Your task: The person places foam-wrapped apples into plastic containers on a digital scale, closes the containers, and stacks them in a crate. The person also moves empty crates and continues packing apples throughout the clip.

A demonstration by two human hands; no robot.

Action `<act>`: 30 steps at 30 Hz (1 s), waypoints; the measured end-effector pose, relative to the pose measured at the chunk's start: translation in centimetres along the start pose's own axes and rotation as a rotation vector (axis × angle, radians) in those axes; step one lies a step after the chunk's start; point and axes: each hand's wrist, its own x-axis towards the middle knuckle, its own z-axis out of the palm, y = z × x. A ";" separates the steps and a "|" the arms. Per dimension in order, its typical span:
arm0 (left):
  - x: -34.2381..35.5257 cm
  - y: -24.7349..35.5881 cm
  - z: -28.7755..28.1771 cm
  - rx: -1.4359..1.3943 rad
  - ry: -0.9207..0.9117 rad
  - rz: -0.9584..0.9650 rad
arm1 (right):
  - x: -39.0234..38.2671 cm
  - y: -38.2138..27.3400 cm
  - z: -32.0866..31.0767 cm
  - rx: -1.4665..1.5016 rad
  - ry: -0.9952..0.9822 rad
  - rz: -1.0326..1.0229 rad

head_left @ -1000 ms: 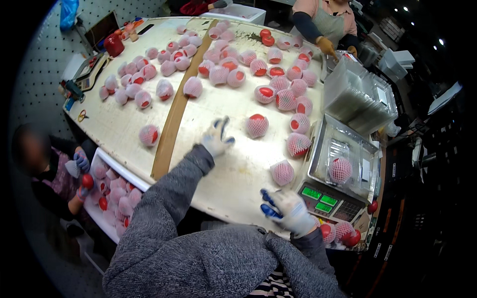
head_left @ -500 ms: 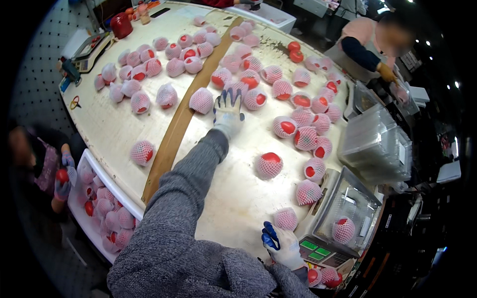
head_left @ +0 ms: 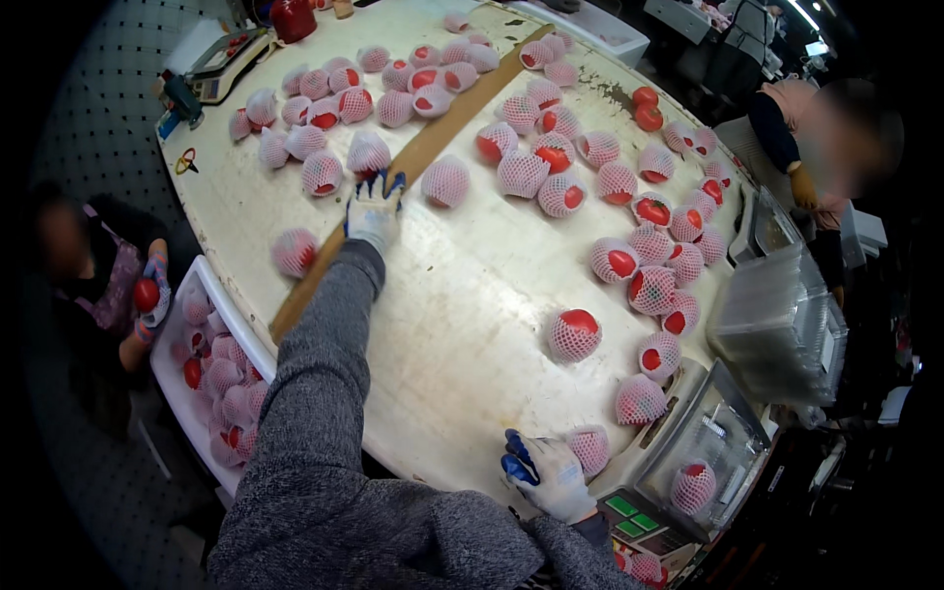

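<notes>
My left hand [head_left: 374,213], in a white glove with blue fingertips, reaches over the wooden strip [head_left: 455,115] with fingers spread. Its fingertips are at the near side of a tomato in a pink-white foam net [head_left: 369,154]; whether they touch it I cannot tell. Another netted tomato [head_left: 445,181] sits to the right of this hand. Low in the picture, my right hand [head_left: 554,479] rests in a matching glove, fingers apart, nothing visible in them. Beside it lies a netted tomato [head_left: 589,449], close to the scale [head_left: 644,526].
Netted tomatoes are scattered over the white table [head_left: 462,364]. On the scale, a clear plastic box [head_left: 733,423] holds one netted tomato. Stacked clear boxes [head_left: 777,324] stand at the right. A white bin [head_left: 231,320] of tomatoes is at left, beside a person holding a tomato [head_left: 147,294].
My left hand has moved left, from the middle group of netted tomatoes to one by the wooden strip. The view has shifted. My right hand stays beside the scale.
</notes>
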 end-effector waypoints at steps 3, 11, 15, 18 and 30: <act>1.9 -3.2 1.5 0.134 -0.059 -0.025 | 0.1 0.5 0.0 -0.045 -0.003 0.007; 7.8 -0.4 -2.1 -0.073 -0.237 -0.281 | -0.9 1.2 0.0 -0.069 0.053 0.077; 7.0 7.3 -4.4 -0.557 0.271 -0.128 | -0.6 0.0 0.3 -0.073 -0.009 0.078; 6.3 10.4 -6.2 -0.196 -0.099 -0.091 | -0.7 -0.9 0.5 -0.040 0.003 -0.003; 17.9 11.0 -4.6 -0.634 -0.183 -0.073 | -0.8 -0.1 0.1 0.013 0.052 0.082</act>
